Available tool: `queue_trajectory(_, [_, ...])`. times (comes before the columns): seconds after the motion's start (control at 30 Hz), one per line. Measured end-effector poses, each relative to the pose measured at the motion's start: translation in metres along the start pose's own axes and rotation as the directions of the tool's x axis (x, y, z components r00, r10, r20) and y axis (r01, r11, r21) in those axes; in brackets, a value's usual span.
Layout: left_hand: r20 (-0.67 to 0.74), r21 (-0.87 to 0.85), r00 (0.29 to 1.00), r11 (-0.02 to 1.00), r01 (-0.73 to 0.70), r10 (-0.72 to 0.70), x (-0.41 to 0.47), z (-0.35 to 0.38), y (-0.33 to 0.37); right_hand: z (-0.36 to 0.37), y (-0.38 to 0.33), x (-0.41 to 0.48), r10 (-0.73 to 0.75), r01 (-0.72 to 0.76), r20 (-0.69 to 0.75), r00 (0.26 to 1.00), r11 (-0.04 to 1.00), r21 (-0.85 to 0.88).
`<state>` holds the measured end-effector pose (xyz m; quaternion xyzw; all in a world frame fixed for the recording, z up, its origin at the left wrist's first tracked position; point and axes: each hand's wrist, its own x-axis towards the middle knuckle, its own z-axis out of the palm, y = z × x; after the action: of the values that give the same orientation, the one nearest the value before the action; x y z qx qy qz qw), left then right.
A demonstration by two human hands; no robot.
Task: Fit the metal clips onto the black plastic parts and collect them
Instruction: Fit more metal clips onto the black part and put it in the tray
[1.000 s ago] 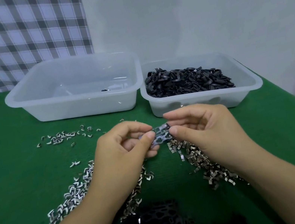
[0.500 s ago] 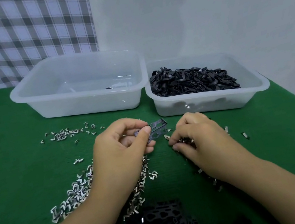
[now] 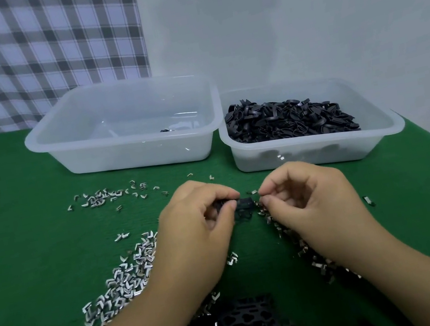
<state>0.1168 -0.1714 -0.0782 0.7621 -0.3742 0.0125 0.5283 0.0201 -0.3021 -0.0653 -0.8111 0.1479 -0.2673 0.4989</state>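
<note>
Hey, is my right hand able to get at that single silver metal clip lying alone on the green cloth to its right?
Probably yes: the single silver metal clip lies bare on the green cloth close beside the right hand, nothing between, though its fingertips seem to pinch another clip.

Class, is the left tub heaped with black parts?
No: the left tub holds barely anything; the heap lies in the right tub.

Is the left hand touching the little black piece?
Touching. The head view shows the left hand pinching the black piece between its thumb and fingers, with one end sticking out past the fingertips.
</note>
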Motion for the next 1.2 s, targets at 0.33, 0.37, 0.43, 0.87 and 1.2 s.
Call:
queue_trajectory(0.33, [0.034,0.081,0.975,0.972,-0.221,0.219,-0.0025,-0.0011,0.0024,0.0059,-0.0058,-0.0031,-0.049,0.048,0.012,0.999,0.992,0.116])
queue_trajectory(0.37, [0.030,0.089,0.971,0.967,-0.240,0.238,-0.0026,-0.0012,0.0020,0.0054,-0.0063,-0.0032,-0.048,0.046,0.013,0.999,0.992,0.118])
queue_trajectory(0.43, [0.032,0.090,0.967,0.963,-0.254,0.252,-0.0029,-0.0014,0.0018,0.0040,-0.0064,-0.0028,-0.038,0.035,0.020,0.999,0.991,0.129])
queue_trajectory(0.87, [0.071,0.120,0.963,0.956,-0.268,0.261,-0.0023,-0.0025,0.0036,0.0008,-0.0059,-0.0038,-0.048,0.041,0.057,0.997,0.992,0.118])
queue_trajectory(1.2, [0.047,-0.232,0.993,0.966,0.115,-0.107,-0.0008,-0.0012,0.0024,0.0048,-0.0026,-0.0058,-0.334,0.315,-0.023,0.942,0.908,-0.278])
